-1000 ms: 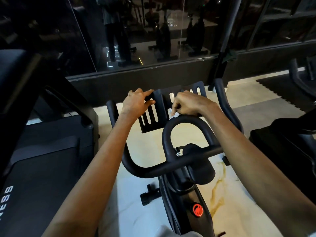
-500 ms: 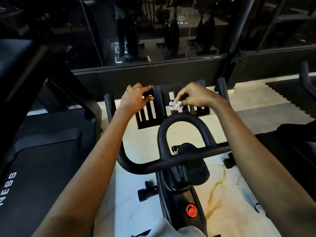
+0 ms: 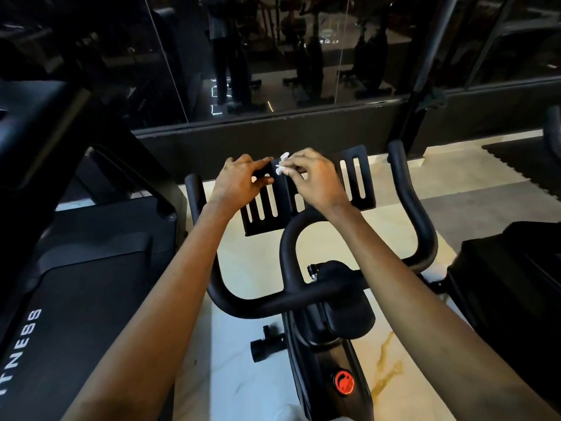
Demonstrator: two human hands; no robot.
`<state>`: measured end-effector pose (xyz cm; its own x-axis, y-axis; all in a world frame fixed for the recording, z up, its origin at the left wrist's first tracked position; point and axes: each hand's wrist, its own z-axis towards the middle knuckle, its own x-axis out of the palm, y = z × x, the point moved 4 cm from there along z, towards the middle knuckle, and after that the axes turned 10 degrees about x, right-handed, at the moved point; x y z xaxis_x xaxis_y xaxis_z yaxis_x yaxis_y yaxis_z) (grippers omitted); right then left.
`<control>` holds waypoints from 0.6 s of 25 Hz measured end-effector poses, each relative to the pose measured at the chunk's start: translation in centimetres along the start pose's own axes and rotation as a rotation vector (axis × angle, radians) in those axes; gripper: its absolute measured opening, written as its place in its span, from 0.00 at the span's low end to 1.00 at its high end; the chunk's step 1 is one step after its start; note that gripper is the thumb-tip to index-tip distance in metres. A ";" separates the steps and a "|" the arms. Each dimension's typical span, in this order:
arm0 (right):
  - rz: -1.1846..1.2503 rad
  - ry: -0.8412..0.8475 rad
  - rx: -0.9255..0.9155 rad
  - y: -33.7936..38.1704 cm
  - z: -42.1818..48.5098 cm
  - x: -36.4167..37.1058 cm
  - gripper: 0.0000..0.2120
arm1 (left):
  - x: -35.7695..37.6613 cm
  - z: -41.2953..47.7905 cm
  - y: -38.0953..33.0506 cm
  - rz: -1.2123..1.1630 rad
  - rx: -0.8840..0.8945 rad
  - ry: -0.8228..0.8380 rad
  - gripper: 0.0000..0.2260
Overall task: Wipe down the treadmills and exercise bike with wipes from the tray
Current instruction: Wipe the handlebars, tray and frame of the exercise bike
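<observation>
Where the wipe is: small crumpled white wipe (image 3: 280, 165), pinched in the right hand (image 3: 315, 183), at the top edge of the slotted holder (image 3: 358, 180), on its centre rib.
Right hand grip: thumb and fingertips clamped on the wipe, other fingers loosely curled; forearm crosses over the handlebar's centre loop (image 3: 288, 238).
Left hand (image 3: 239, 183): holds the holder's upper left part, fingers over the top edge, thumb on the front face; index finger stretched toward the wipe and nearly touching it.
Slotted holder: black, tilted, with long vertical slots; sits at the front of the exercise bike (image 3: 334, 344), beyond the centre loop.
Handlebar (image 3: 419, 220): black, padded, horns curving up on both sides of the holder; neither hand is on it.
Red knob (image 3: 344, 381): on the bike frame, low in view.
Treadmill (image 3: 76, 284): just left of the bike, dark belt, white lettering along the side rail.
Right side: another dark machine (image 3: 510, 268), type cannot be told.
Floor (image 3: 252, 262): pale marble with a yellow vein.
Glass wall (image 3: 303, 56): ahead, dark, reflecting gym machines and a standing person.
</observation>
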<state>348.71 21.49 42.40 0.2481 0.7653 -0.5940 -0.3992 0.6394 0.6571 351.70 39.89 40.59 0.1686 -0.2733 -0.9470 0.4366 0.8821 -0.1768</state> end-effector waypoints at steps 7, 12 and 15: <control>0.151 -0.031 0.313 -0.4 -0.2 0.0 0.04 | 0.2 0.1 0.2 0.018 0.013 -0.015 0.24; 0.107 0.118 0.373 -2.0 -2.3 -0.3 0.03 | -0.1 0.1 -0.1 0.003 0.042 -0.049 0.23; 0.072 0.159 0.307 -1.8 -2.2 -1.0 0.04 | -0.1 0.2 -0.2 0.006 0.043 -0.040 0.23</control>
<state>347.20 19.41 40.79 0.0786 0.8036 -0.5899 -0.1203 0.5951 0.7946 351.81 39.70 40.79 0.2065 -0.2840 -0.9363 0.4729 0.8667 -0.1586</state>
